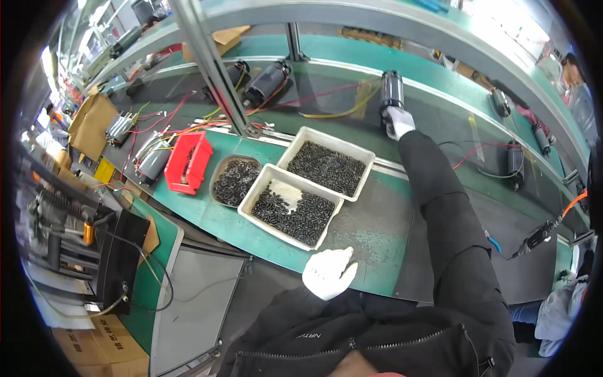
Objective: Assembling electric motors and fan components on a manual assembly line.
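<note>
My right hand (399, 122), in a white glove, reaches far out over the conveyor belt and is closed round the near end of a dark cylindrical motor (392, 91). Yellow and red wires trail left from that motor across the belt. My left hand (329, 274), also white-gloved, hovers at the near edge of the green bench, thumb apart from the fingers and nothing visible in it. Just beyond it stands a white tray (244, 212) of small black parts. A second white tray (372, 164), fuller of similar parts, sits behind that one.
A round bowl of black rings (236, 182) and a red bin (188, 162) stand left of the trays. More motors (267, 83) lie on the belt. An aluminium post (213, 69) rises from the bench. A power screwdriver (535, 239) hangs at right, near blue-handled pliers (494, 242).
</note>
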Motion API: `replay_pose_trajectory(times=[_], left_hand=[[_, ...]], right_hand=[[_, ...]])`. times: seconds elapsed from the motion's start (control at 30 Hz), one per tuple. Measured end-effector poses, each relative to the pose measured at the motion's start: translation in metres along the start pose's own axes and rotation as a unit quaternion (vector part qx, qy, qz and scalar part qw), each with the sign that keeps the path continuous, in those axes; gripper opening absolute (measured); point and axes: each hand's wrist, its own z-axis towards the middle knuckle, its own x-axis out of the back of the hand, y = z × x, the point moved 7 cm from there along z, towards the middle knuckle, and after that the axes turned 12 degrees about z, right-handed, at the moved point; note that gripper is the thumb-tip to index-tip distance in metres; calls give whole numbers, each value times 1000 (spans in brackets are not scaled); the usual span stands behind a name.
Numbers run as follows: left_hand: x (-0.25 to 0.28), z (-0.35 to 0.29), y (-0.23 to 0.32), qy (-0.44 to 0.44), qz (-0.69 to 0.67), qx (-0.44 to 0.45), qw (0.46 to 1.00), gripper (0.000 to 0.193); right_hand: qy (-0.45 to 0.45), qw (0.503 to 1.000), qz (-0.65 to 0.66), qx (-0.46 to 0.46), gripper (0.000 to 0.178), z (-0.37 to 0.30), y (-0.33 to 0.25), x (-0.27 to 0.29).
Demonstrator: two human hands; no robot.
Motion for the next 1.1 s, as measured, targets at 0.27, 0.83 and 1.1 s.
replay_pose_trajectory(times=[0.27, 0.83, 1.1], left_hand=[[7, -3, 4, 60, 12, -42, 997, 35], [3, 194, -101, -160, 281, -17, 946, 31], [-54, 203, -163, -176, 336, -92, 921, 39]], right_hand=[[13, 995, 91, -33, 16, -89, 4, 60], [-8, 952, 298, -67, 27, -366, 64, 76], [120, 927, -191, 300, 36, -380, -88, 188]])
